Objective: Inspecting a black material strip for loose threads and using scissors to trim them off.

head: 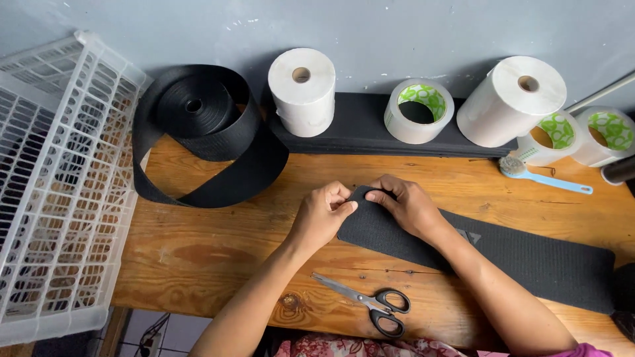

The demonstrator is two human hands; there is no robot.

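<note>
At the middle of the wooden table (218, 251), both hands meet on the near-left end of a long black fabric strip (529, 258). Left hand (321, 215): fingers curled, thumb and forefinger pinched on the strip's rounded end edge. Right hand (410, 206): lying over the top of that same end, fingertips pressing down onto the fabric just beside the left thumb. Neither hand is open; both are closed lightly on the cloth, with nothing else held.

Long axis of the strip: runs from the hands away to the person's right and slightly toward the near edge, flat on the wood, its far end close to the right border of the view. So the whole free length lies to the right of the hands. The right forearm lies over part of the strip; the left arm comes in from the near side and touches only the tip. The right hand is nearer to the bulk of the material.

Scissors (370, 305) with black handles lie closed on the table, near the person, between the two forearms, blades pointing left; apart from both hands.

Surface: bare, worn wood, level. Along the grey wall (410, 26): a large roll of black webbing (198, 112) partly unwound in a loose loop at left, two white paper rolls (302, 89) (512, 99), three tape rolls (418, 110) with green-patterned cores, resting on or beside a dark flat stack. A small blue-handled brush (539, 175) lies at right. A white plastic crate (56, 185) stands off the left table edge.
</note>
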